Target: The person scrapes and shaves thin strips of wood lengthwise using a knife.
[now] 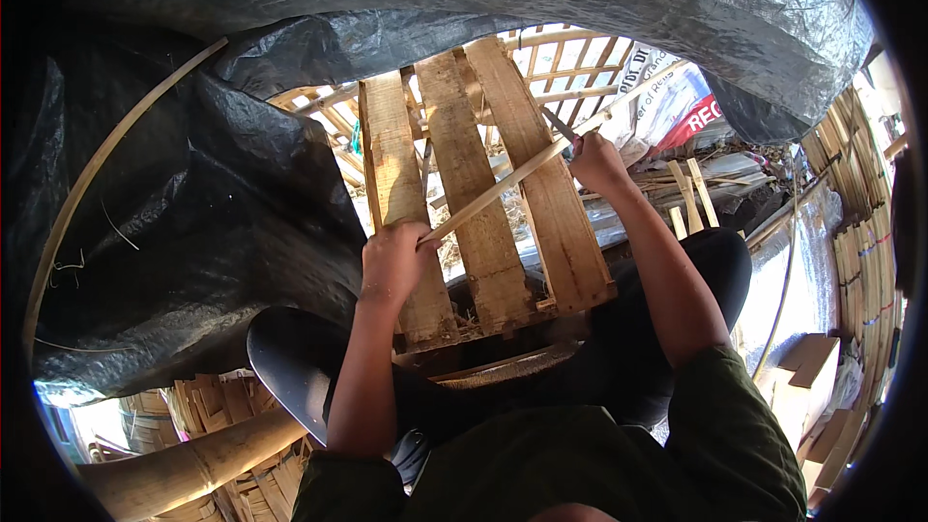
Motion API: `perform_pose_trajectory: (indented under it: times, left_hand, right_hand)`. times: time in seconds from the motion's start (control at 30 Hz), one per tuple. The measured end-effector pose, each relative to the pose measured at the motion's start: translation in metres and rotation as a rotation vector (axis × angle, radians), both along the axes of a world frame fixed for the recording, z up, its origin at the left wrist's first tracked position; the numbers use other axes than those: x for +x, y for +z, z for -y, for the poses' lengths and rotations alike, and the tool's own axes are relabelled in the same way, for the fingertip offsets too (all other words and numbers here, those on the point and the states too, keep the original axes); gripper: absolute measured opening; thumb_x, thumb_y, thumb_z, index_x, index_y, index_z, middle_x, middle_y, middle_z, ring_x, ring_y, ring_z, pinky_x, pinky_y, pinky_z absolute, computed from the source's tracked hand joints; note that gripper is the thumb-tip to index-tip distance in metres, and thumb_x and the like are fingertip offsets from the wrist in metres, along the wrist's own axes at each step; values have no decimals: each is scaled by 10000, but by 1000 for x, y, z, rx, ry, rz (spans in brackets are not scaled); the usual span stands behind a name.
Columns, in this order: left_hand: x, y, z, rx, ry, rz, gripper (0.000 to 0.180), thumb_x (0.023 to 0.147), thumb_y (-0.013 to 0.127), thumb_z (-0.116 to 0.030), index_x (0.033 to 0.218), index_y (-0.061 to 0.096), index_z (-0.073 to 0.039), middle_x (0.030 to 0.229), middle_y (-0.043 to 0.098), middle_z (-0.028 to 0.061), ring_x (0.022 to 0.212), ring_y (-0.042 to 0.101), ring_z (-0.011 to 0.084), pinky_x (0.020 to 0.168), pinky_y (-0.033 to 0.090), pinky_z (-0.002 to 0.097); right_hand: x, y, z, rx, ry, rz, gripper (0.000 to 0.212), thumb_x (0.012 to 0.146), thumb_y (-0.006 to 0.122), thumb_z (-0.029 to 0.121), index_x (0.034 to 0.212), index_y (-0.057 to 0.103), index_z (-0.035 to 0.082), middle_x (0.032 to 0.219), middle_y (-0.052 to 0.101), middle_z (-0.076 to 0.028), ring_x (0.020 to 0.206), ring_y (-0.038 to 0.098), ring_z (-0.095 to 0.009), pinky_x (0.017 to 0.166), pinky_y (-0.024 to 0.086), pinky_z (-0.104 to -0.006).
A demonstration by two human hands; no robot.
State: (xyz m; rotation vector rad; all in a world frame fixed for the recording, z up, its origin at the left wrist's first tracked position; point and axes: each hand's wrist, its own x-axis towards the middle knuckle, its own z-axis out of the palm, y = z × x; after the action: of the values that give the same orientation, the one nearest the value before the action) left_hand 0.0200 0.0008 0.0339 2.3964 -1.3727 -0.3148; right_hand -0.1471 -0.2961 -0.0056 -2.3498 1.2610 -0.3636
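Observation:
My left hand (394, 259) is closed around the lower end of a long pale bamboo strip (503, 186). The strip slants up to the right across a slatted wooden bench (454, 145) between my knees. At its upper part, my right hand (597, 164) is closed on a knife, whose handle the fingers hide. The dark knife blade (557, 123) points up and left, crossing the strip close to the fingers. Whether my right fingers also touch the strip, I cannot tell.
Black plastic sheeting (184, 222) hangs at the left and overhead. A bent bamboo strip (106, 150) lies over it. Bundled bamboo slats (865, 271) line the right side. A printed sack (667, 106) is behind my right hand, and a thick bamboo pole (193, 464) lies lower left.

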Motion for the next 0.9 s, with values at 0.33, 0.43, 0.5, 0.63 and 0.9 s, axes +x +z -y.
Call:
perform_pose_trajectory:
  times: [0.33, 0.43, 0.5, 0.63, 0.9]
  left_hand:
    - [-13, -15, 5, -177, 38, -89, 147, 887, 652, -194, 912, 688, -54, 826, 534, 157, 763, 590, 366, 675, 459, 461]
    - [-11, -17, 7, -190, 18, -82, 142, 883, 658, -187, 919, 686, -53, 817, 530, 157, 750, 584, 366, 666, 447, 464]
    - [-10, -20, 5, -201, 9, -87, 144, 884, 658, -187, 933, 687, -55, 800, 526, 158, 738, 578, 365, 663, 440, 467]
    - [-9, -19, 0, -191, 13, -115, 148, 889, 652, -192, 940, 686, -57, 788, 521, 162, 748, 581, 367, 668, 447, 465]
    - [-7, -20, 3, -213, -5, -88, 144, 877, 663, -201, 920, 700, -68, 802, 547, 160, 762, 600, 361, 678, 467, 460]
  right_hand:
    - [1, -30, 20, -4, -40, -84, 450, 965, 459, 320, 885, 651, -79, 856, 645, -325, 874, 638, -473, 793, 505, -524]
    - [-2, -27, 24, 28, -3, -56, 441, 965, 462, 299, 861, 650, -85, 816, 638, -331, 862, 634, -482, 797, 505, -521]
    - [-2, -20, 24, 60, 47, -54, 442, 966, 468, 288, 833, 643, -96, 773, 638, -323, 774, 661, -452, 694, 535, -503]
    - [0, 7, 12, 297, 16, -88, 452, 969, 471, 288, 818, 634, -106, 751, 643, -309, 659, 675, -404, 558, 535, -475]
    - [9, 3, -6, 213, 178, -172, 495, 997, 443, 367, 868, 625, -75, 734, 643, -268, 634, 664, -360, 560, 512, -455]
